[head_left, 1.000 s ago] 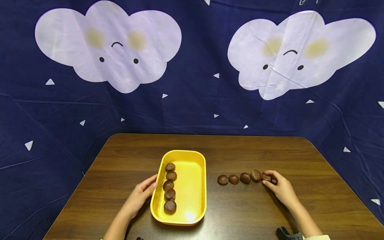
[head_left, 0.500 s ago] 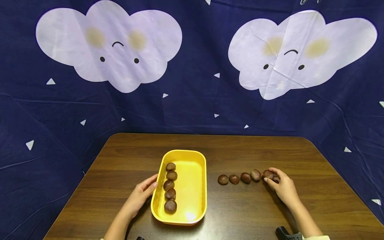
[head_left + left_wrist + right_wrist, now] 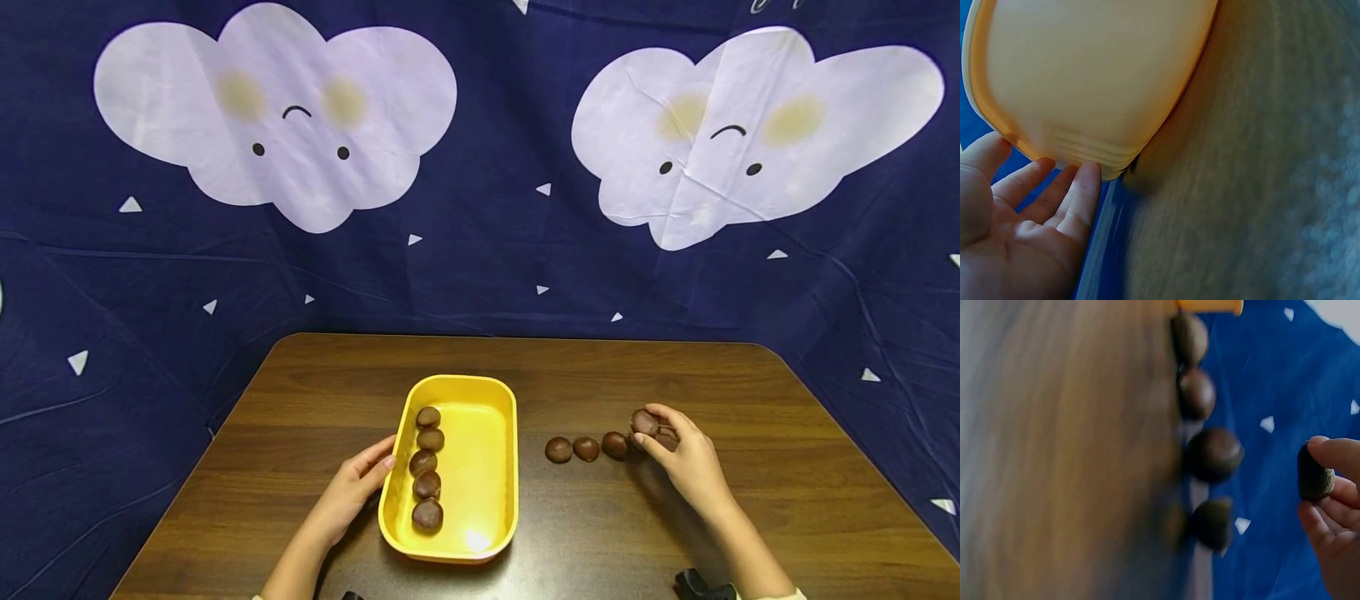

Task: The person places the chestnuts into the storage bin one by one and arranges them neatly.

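My left hand [image 3: 351, 490] is at the left side of the yellow tray [image 3: 480, 467], its fingers [image 3: 1087, 194] nearly straight with the tips at the outer wall, my thumb [image 3: 988, 156] up by the rim. My left forearm [image 3: 296, 558] slants in from the tray's near left. Well to the right of the tray, my right hand [image 3: 697, 467] pinches a chestnut [image 3: 642, 422] between thumb and fingertips, those fingers curved and aimed back towards the tray. My right forearm [image 3: 750, 550], also right of the tray, runs nearly in line with the hand.
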Available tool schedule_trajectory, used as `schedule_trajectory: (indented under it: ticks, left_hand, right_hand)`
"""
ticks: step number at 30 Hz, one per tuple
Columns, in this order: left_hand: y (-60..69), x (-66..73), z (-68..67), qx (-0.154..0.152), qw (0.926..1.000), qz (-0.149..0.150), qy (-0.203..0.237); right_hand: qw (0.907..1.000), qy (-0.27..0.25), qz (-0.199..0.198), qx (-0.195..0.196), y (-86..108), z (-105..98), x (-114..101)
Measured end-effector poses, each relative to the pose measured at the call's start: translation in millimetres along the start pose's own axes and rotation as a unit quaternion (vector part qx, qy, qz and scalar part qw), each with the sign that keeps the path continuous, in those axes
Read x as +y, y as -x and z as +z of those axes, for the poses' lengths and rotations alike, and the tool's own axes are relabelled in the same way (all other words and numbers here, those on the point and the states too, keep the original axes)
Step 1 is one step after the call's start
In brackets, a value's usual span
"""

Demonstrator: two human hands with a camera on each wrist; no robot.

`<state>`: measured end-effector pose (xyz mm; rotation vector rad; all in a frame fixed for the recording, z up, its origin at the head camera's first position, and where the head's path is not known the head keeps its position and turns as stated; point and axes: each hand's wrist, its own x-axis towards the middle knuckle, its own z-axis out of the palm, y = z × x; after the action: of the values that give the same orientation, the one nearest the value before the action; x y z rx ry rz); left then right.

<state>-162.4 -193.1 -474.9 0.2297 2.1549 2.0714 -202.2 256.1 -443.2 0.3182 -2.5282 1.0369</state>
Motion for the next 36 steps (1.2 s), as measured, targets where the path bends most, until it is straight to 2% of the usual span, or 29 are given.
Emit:
schedule_trajectory:
  ticks: [9, 12, 16, 18, 24, 27, 29, 34, 36]
  left_hand:
    - [-0.3, 0.2, 0.3, 0.001, 1.0, 0.001, -0.001]
    - [-0.1, -0.1, 0.8, 0.004, 1.0, -0.002, 0.001]
    - [0.4, -0.5, 0.8, 0.011, 0.9999, -0.004, -0.001]
    - [0.7, -0.3, 0.8, 0.011, 0.9999, -0.002, -0.003]
    - [0.2, -0.1, 0.6, 0.005, 1.0, 0.002, -0.002]
    - [-0.2, -0.4, 0.4, 0.001, 1.0, 0.003, 0.001]
    - [-0.1, -0.5, 0.4, -0.001, 1.0, 0.004, 0.001]
    - [0.0, -0.1, 0.5, -0.001, 1.0, 0.002, 0.002]
    - [0.1, 0.4, 0.6, 0.001, 1.0, 0.001, 0.002]
  right_hand:
    - [0.9959, -0.064, -0.061, -0.019, -4.5, 16.0, -48.0]
    - [0.9905, -0.111, -0.073, -0.035, -3.8, 22.3, -62.2]
    - [0.983, -0.145, -0.096, -0.059, -2.8, 33.6, -79.8]
    - [0.9806, -0.144, -0.113, -0.071, -1.8, 37.1, -96.4]
    - [0.9645, -0.168, -0.162, -0.123, -0.9, 46.9, -146.0]
    - [0.9538, -0.187, -0.18, -0.152, -2.1, 58.7, -155.5]
    - [0.9481, -0.195, -0.184, -0.171, -3.2, 71.2, -153.6]
    - [0.938, -0.194, -0.169, -0.232, -6.4, 99.5, -144.3]
    - [0.9313, -0.198, -0.165, -0.258, -8.1, 105.6, -144.5]
